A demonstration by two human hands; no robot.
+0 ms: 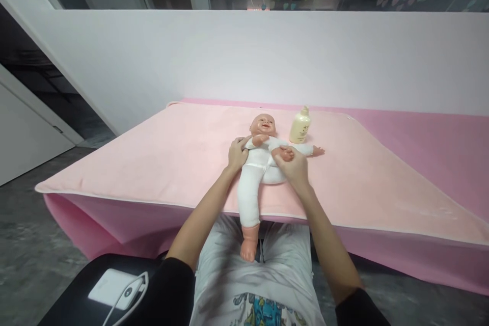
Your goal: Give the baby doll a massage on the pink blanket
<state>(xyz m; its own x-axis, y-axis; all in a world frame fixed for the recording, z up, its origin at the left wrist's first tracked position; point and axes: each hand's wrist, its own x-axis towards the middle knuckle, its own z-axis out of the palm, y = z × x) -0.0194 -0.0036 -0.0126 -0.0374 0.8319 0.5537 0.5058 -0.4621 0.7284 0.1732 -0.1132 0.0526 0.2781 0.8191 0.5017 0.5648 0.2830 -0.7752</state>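
Note:
A baby doll (250, 188) with a white cloth body lies on its back on the pink mat, head away from me. One of its legs hangs over the table's front edge; the other is bent up. My right hand (294, 165) is closed round the foot of the bent leg, over the doll's belly. My left hand (237, 154) rests against the doll's side near its arm, with the fingers wrapped partly behind it. A pale yellow pump bottle (300, 126) stands just beyond the doll's outstretched arm on the right.
The light pink mat (153, 163) covers a table with a darker pink cloth (431, 147). A white wall (267, 61) rises behind it. A white power bank (114, 288) with a cable lies on a black surface at lower left.

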